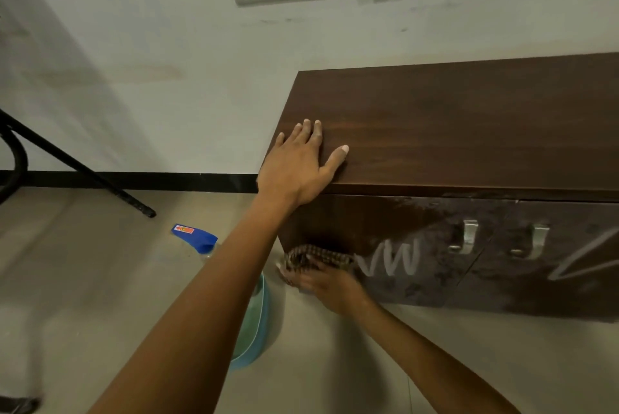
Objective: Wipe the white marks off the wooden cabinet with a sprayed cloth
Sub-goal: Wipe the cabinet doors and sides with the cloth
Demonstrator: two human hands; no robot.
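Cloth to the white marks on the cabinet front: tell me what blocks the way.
Nothing visible does. The cloth, under the right hand, sits right beside the zigzag mark. Two metal handles jut out before the farther mark.
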